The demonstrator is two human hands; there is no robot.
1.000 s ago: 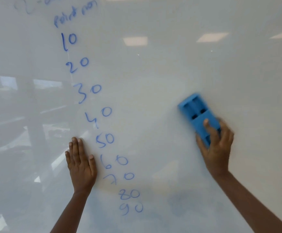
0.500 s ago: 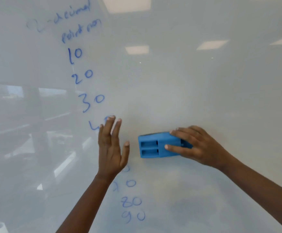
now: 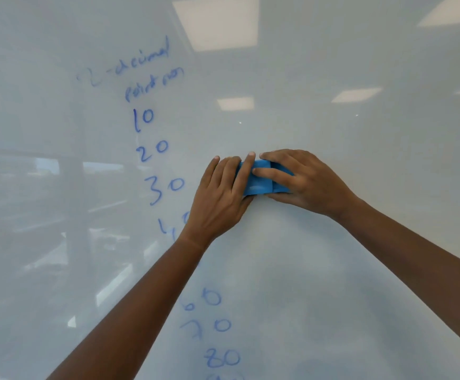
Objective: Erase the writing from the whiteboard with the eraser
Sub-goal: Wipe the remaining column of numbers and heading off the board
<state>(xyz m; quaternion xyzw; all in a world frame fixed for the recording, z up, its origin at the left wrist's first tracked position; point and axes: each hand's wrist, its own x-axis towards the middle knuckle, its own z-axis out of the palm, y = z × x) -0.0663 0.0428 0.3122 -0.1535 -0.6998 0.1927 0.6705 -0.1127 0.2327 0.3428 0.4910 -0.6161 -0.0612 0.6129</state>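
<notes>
A glossy whiteboard (image 3: pixel 333 256) fills the view. Blue handwriting (image 3: pixel 152 119) runs down its left-centre: two lines of words, then numbers from 10 downward to 80. My left arm hides part of that column. A blue plastic eraser (image 3: pixel 259 180) lies flat against the board, just right of the "30". My left hand (image 3: pixel 220 196) covers its left end with fingers over the top. My right hand (image 3: pixel 305 182) grips its right end, fingers across the face. Both hands hold the eraser together.
Ceiling light panels (image 3: pixel 218 21) and windows (image 3: pixel 48 165) are mirrored in the board. The board's right half (image 3: pixel 387 160) carries no writing, only faint smears.
My right hand slid the eraser left and up across the board. My left hand left the board by the numbers and closed onto the eraser's left end. The view tilted upward.
</notes>
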